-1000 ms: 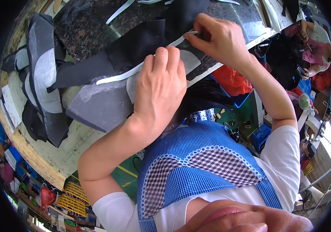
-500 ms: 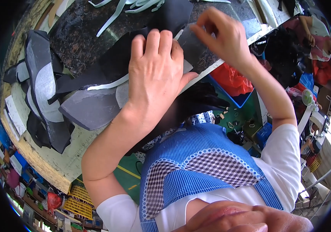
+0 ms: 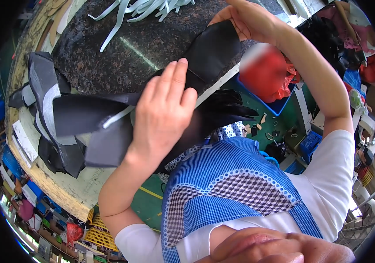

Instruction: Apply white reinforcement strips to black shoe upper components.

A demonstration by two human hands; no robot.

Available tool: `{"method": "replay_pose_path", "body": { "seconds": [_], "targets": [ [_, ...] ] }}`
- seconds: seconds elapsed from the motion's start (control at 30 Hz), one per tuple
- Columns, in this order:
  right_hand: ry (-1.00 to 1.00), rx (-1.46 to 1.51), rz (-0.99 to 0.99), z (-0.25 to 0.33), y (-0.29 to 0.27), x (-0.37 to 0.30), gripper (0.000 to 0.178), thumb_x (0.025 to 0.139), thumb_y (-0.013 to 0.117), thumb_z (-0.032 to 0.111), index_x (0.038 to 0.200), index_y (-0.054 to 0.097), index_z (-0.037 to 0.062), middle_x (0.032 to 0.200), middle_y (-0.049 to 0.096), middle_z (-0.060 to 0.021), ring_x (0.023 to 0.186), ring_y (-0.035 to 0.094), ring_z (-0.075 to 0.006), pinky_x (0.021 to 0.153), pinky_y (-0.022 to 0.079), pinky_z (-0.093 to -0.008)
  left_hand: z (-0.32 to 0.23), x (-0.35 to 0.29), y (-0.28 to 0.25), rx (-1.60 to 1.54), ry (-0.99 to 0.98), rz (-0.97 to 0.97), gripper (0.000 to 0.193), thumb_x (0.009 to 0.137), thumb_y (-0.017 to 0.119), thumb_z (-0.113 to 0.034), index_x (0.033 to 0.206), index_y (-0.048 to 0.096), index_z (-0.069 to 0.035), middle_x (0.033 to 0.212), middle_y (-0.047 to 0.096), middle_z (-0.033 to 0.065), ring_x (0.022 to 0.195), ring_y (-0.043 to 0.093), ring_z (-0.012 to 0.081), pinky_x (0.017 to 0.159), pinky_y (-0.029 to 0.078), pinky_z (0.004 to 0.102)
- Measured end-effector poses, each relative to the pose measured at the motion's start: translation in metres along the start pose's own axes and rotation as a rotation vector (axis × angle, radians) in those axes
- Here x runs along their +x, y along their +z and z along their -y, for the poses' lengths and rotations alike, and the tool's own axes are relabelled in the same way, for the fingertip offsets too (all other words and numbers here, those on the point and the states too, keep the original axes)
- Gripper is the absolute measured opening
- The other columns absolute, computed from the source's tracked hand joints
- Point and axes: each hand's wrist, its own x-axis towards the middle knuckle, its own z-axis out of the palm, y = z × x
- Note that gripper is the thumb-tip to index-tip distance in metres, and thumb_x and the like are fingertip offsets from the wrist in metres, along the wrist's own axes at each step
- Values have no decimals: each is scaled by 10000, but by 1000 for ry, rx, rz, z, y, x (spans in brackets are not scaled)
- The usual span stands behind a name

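Observation:
A black sheet piece with a smooth, leather-like face (image 3: 214, 48) lies slantwise over the dark speckled slab. My right hand (image 3: 251, 22) grips its far end, fingers curled over the edge. Across the middle of the work, my left hand (image 3: 163, 103) lies with fingers stretched out and together, pressing down; its thumb is hidden. Left of that hand, a black flap (image 3: 82, 115) stands up and a grey-backed part (image 3: 108, 147) sticks out toward me. A narrow white strip (image 3: 118, 117) runs between them and under my hand.
Loose pale strips (image 3: 161, 8) lie at the slab's far side. Grey and black cut pieces (image 3: 47, 109) are piled at the left. The table's worn wooden edge (image 3: 60, 193) curves round the near left. Beside the table's right edge stands a blue bin (image 3: 276, 108) with a red plastic bag (image 3: 264, 74).
My right hand has moved away to the right and taken hold of the black piece's far end. My left hand has flattened and shifted slightly nearer, and the black flap has turned up.

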Motion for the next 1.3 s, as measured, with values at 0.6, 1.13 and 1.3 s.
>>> {"method": "replay_pose_path", "body": {
  "seconds": [0.6, 1.13, 1.3],
  "targets": [
    [-1562, -1283, -255, -81, 5, -3, 500, 660, 699, 23, 1157, 745, 61, 1277, 717, -79, 1204, 636, -299, 1008, 511, -461, -32, -10, -9, 493, -109, 198, 116, 926, 622, -102, 857, 532, -124, 1026, 773, 124, 799, 765, 165, 536, 538, 227],
    [-1574, -1084, 208, -60, 96, -11, 276, 748, 794, 280, 918, 693, 88, 855, 681, -24, 978, 610, -263, 868, 495, -406, 66, -71, -36, -94, -9, -28, 224, 721, 712, -66, 945, 722, -63, 898, 633, 43, 911, 651, 229, 729, 541, 369],
    [-1469, -973, 157, -48, 97, -15, 378, 760, 827, 296, 994, 663, 49, 888, 654, -99, 922, 652, -319, 809, 552, -422, 61, -76, -28, -410, -313, 15, 312, 671, 735, -3, 976, 710, -67, 925, 649, 53, 893, 667, 284, 747, 556, 391]
  ]
}}
